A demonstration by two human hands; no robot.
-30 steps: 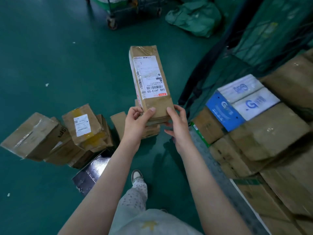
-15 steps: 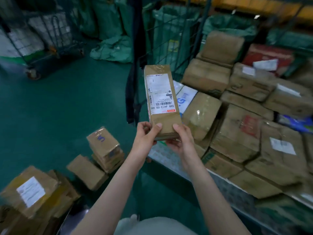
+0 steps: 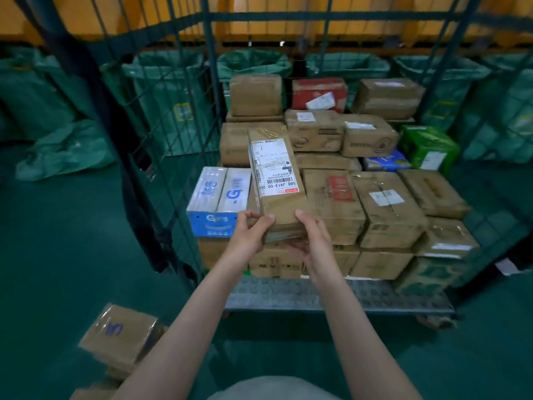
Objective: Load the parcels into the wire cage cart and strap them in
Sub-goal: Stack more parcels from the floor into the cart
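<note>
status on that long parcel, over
Left hand and right hand grip the long parcel at near end. Parcel held up before the wire cage cart, not yet set down. Nothing blocking the stacked boxes.

Green sacks (image 3: 253, 66), teal floor (image 3: 72, 255), orange wall (image 3: 115, 15)

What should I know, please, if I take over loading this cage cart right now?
Left hand and right hand both grip the near end of a long labelled parcel, held up in front of the cage cart.
Done: stacked parcels fill much of the cart.
Left: place this one, load the floor parcels, then strap; no strap crosses the front yet.
</note>
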